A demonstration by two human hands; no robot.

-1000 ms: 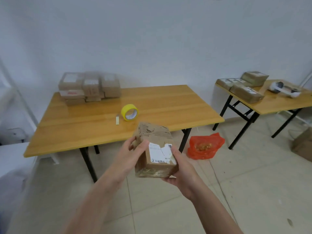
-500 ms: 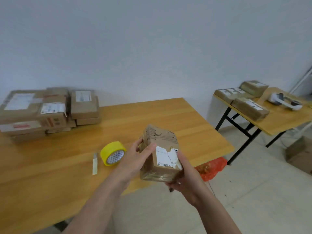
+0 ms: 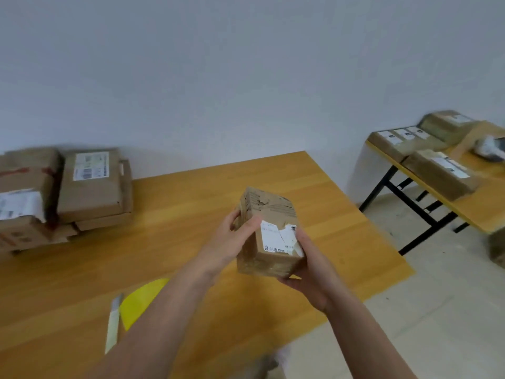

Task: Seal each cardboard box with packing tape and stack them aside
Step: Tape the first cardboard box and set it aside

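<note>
Count: 1 small box (image 3: 269, 233) in hand. 1 yellow tape roll (image 3: 136, 302), partly hidden behind the left forearm. 1 pale strip (image 3: 113, 326) just beside the roll, on its left. 1 stack of boxes (image 3: 90, 187) with at least five visible; the edges are blurred, so the exact number is not clear. 2 tables. 3 more boxes (image 3: 440, 173) on the second table (image 3: 481, 212), with a blurred white and dark object near them that I cannot identify.

Position: the small box is held up between both hands, over the right part of the near table (image 3: 191, 209) and clear of its top. It is tilted, with the far end higher. The left hand (image 3: 229, 242) grips the box's left side, thumb on the top face and fingers curled round the far edge. The right hand (image 3: 311, 266) cups the near right corner from beneath, thumb along the right edge. A torn white label (image 3: 278, 237) sits on the top face between the two thumbs.

Surroundings: the near table has a wooden top, with the stack at its far left against the wall (image 3: 246, 77), well apart from the hands. The roll and strip lie at the near left. The second table stands to the right on black legs. The wall is plain and pale; the floor (image 3: 437, 310) is light tile.
</note>
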